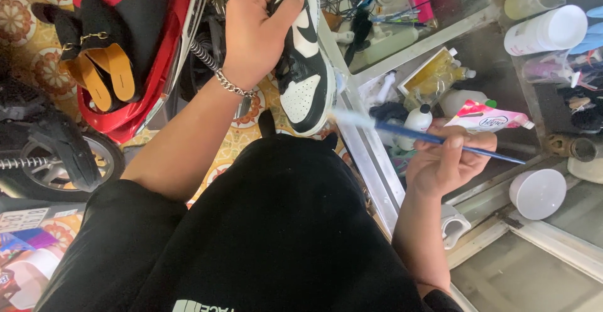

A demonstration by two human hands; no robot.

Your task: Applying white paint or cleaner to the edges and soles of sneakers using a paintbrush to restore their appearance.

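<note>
While the left hand (254, 32) is clamped around the heel end of a black-and-white sneaker (306, 67), the shoe is held up over the lap, toe pointing down toward the black shirt (270, 236). A chain bracelet (231, 85) is worn on that wrist. The right hand (447, 161) is closed in a pen-style grip on a thin blue-handled brush (433, 138); the bristle end is blurred and sits just beside the sneaker's white toe, contact cannot be told. The brush handle runs out to the right past the knuckles.

To the right, a glass-topped counter with a metal frame (377, 161) is seen. On and under the glass: small white bottles (418, 120), a pink-and-white pouch (487, 117), a white round tub (537, 193), a white cup (556, 29), a pink bottle (422, 1). To the left, a red scooter (135, 48) is parked on a patterned tile floor (19, 17), with a pair of black loafers with tan insoles (103, 64) resting on its footboard.
</note>
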